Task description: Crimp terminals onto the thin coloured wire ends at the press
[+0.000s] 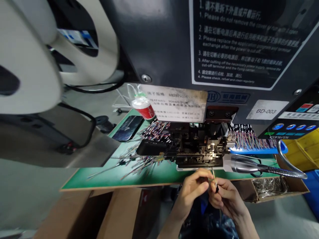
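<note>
Both my hands meet just below the front edge of the green table (pixel 104 176). My left hand (pixel 193 187) pinches a thin wire (pixel 213 176) near its tip. My right hand (pixel 225 196) is closed round the same wire lower down, at a small black connector. The wire's end points up toward the black crimping machine (pixel 196 146), a little below its die. A loose heap of coloured wires (pixel 147 156) lies left of the machine. More wires stand in a blue comb rack (pixel 256 149) on its right.
A flexible metal lamp (pixel 249 165) reaches in from the right. A red and white cup (pixel 144 107) and a dark phone (pixel 127 127) sit at the table's back left. A cardboard box (pixel 274 189) holds scrap at the right. A large reel (pixel 27 59) hangs at the upper left.
</note>
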Motion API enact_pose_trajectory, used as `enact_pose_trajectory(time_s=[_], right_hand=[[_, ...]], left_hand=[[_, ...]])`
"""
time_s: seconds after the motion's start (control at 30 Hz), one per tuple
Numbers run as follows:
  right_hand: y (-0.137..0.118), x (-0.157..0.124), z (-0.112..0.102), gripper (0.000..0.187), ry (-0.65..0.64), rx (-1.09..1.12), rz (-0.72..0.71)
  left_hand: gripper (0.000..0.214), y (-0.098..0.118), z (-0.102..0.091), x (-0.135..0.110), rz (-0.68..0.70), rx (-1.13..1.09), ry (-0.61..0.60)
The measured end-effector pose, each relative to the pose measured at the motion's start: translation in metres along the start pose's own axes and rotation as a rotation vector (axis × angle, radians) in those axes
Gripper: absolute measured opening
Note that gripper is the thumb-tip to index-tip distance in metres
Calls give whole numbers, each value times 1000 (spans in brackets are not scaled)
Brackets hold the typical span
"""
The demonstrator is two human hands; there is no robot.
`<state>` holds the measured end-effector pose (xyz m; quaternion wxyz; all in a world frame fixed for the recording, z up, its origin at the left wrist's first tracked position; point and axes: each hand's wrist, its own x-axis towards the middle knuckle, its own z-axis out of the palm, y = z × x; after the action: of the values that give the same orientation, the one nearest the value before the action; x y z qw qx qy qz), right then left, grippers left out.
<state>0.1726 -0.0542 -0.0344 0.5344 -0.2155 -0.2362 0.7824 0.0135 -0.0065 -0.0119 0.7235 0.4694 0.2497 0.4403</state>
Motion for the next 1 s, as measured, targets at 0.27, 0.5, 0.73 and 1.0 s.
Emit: enact_pose_trajectory(time_s=[0.27,0.5,0.73,1.0], right_hand=[[-1,0,8,28,29,-8,57],[4,-2,24,35,179,-136,-79],[8,-3,25,26,276,-603,-292],[2,-13,24,23,392,-1044,-386]], left_hand=[[25,11,-1,4,33,86,-58],[23,10,2,-1,76,68,133],[25,16,14,0,50,-7,314],[13,21,8,-2,115,281,260]])
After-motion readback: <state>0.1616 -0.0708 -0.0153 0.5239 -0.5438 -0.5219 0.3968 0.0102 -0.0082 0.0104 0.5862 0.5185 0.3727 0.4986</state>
